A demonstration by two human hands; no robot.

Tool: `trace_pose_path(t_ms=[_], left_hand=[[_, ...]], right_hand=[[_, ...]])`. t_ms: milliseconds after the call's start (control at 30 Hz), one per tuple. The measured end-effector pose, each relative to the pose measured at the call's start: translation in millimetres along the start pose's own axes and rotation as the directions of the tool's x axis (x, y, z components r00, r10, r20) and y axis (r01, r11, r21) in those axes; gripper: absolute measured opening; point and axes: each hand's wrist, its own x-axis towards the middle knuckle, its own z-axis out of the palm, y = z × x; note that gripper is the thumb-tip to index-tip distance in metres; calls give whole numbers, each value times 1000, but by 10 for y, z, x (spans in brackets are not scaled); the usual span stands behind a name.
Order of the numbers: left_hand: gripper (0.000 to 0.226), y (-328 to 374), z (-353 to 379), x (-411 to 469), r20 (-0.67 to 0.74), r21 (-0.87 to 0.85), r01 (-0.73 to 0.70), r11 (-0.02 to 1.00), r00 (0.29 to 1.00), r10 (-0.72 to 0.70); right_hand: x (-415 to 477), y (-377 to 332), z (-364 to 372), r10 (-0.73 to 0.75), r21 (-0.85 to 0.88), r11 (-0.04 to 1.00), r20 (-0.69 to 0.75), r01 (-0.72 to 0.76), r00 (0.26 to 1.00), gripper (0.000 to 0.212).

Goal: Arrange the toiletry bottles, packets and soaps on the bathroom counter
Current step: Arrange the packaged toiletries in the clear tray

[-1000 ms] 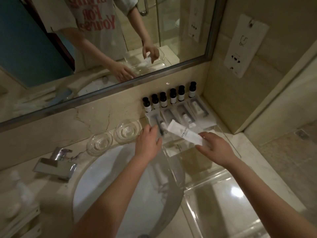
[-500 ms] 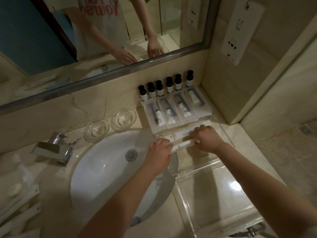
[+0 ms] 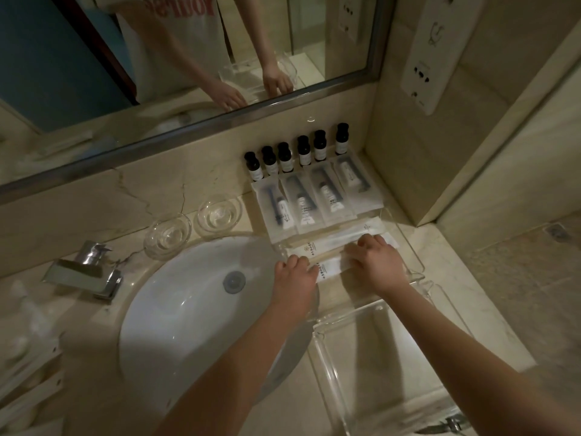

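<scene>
Several small black-capped bottles (image 3: 298,155) stand in a row against the back wall. In front of them lie several clear toothbrush packets (image 3: 314,199) side by side. Long white packets (image 3: 339,229) lie crosswise in a clear acrylic tray (image 3: 416,265). The nearest white packet (image 3: 330,268) lies flat between my hands. My left hand (image 3: 294,275) has its curled fingers on the packet's left end. My right hand (image 3: 377,262) covers its right end with bent fingers, and that end is hidden.
A white sink basin (image 3: 188,309) lies left of my hands, with a chrome faucet (image 3: 91,272) beyond it. Two glass dishes (image 3: 168,236) sit behind the basin. A second clear tray (image 3: 327,357) sits nearer me. More white packets (image 3: 25,372) lie at the far left.
My right hand brought the white packet down from the air into the tray. My left hand left the toothbrush packets and came to the packet's left end.
</scene>
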Motion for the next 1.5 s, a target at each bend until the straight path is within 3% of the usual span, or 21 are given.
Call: trace_pose_path(t_ms=[133, 333, 500, 600, 767, 1067, 1233, 1500], left_hand=[[55, -42, 66, 96, -55, 54, 10, 998, 998, -7], [44, -49, -59, 123, -4, 7, 33, 999, 999, -33], [38, -134, -47, 71, -18, 76, 30, 997, 999, -28], [38, -256, -61, 5, -116, 39, 29, 999, 993, -24], [37, -568, -208, -357, -201, -121, 93, 988, 973, -116], [49, -1489, -36, -1614, -105, -280, 354, 892, 913, -395], [52, -2029, 277, -2451, -24, -336, 504, 796, 840, -542], [52, -2954, 683, -3534, 130, -323, 733, 599, 661, -739]], right_hand=[[54, -39, 22, 44, 37, 998, -26, -43, 999, 17], [110, -68, 69, 115, 55, 992, -29, -113, 993, 17], [83, -134, -13, 116, 15, 993, -27, -116, 993, 25], [11, -276, -113, 116, 44, 993, -53, -114, 992, 29], [-166, -753, -268, 11, 139, 990, -92, 1, 996, 39], [-515, -2164, -405, -245, 190, 954, 53, 231, 968, 47], [-695, -3010, -286, -398, 217, 909, 194, 356, 897, 49], [-768, -4277, -29, -563, 213, 825, 376, 523, 736, 52]])
